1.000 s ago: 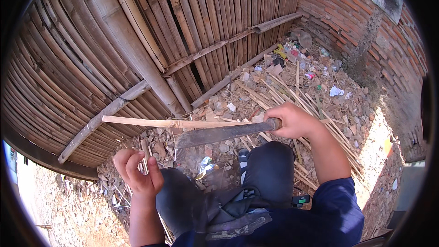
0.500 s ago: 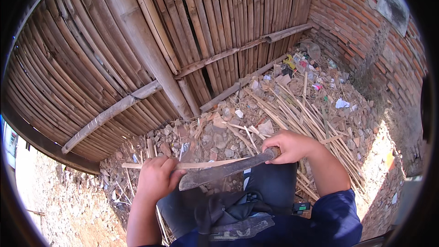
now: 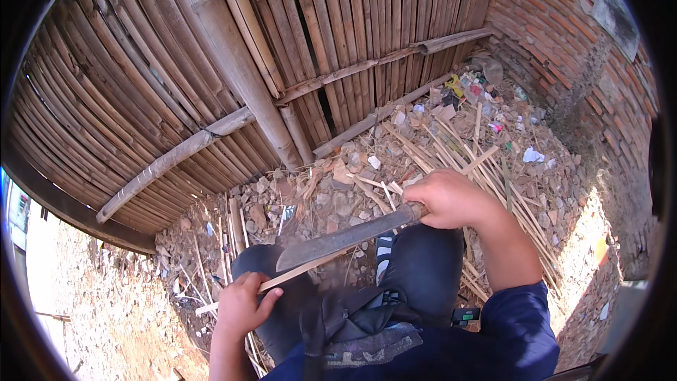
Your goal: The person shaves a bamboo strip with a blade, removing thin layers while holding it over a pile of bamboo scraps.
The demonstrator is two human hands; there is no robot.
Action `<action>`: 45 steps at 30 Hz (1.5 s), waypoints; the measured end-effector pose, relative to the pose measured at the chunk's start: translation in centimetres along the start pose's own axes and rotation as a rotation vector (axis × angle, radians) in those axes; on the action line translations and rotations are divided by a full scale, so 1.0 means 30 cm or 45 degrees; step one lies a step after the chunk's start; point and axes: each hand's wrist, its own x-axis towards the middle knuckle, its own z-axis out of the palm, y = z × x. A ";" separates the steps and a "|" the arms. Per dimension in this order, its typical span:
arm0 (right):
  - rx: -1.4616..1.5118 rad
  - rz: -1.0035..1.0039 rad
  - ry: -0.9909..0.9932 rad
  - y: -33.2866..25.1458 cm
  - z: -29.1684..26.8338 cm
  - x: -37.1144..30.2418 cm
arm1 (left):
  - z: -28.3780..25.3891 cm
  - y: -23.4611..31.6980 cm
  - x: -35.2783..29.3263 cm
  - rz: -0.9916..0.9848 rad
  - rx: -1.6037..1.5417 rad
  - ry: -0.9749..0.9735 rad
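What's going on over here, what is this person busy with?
A person sits by a bamboo wall, working a thin bamboo strip with a big knife. The right hand grips the knife's handle, and the blade lies across the strip above the knees. The left hand holds the strip's near end. Loose bamboo slivers, stones and litter cover the ground in front, beside a brick wall.

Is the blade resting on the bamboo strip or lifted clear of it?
Resting on it. The blade lies across the bamboo strip over the lap, its edge meeting the strip, gripped by the right hand; the left hand holds the strip's end.
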 end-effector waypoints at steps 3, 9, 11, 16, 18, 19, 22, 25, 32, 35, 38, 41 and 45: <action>-0.023 0.010 0.029 -0.026 -0.012 0.038 | 0.030 -0.016 0.029 0.020 0.053 -0.043; -0.079 -0.192 0.829 0.028 -0.066 0.099 | 0.112 -0.081 0.059 -0.030 -0.440 -0.167; -0.163 -0.227 0.989 -0.001 -0.079 0.129 | 0.134 -0.090 0.068 -0.028 -0.588 -0.179; 0.201 0.039 0.802 -0.029 0.070 0.258 | 0.169 -0.052 0.168 -0.125 -0.756 -0.193; 0.318 -0.016 0.753 -0.035 0.178 0.307 | 0.163 -0.077 0.206 -0.220 -1.067 -0.403; 0.286 0.031 0.616 -0.049 0.227 0.315 | 0.165 -0.113 0.225 -0.233 -1.055 -0.404; 0.206 0.067 0.344 -0.057 0.282 0.359 | 0.147 -0.159 0.249 -0.509 -1.579 -0.683; 0.120 0.124 0.206 -0.003 0.319 0.386 | 0.173 -0.160 0.260 -0.512 -1.535 -0.600; 0.169 0.285 0.128 -0.031 0.280 0.385 | 0.207 -0.150 0.277 -0.472 -1.507 -0.611; 0.206 0.161 0.037 -0.046 0.287 0.400 | 0.194 -0.154 0.261 -0.394 -1.511 -0.646; 0.360 0.360 0.226 0.119 0.331 0.446 | 0.213 -0.172 0.282 -0.350 -1.594 -0.762; 0.503 0.481 0.262 0.157 0.341 0.460 | 0.221 -0.185 0.290 -0.435 -1.564 -0.752; 0.268 0.230 0.101 -0.048 0.318 0.432 | 0.224 -0.210 0.283 -0.448 -1.740 -0.806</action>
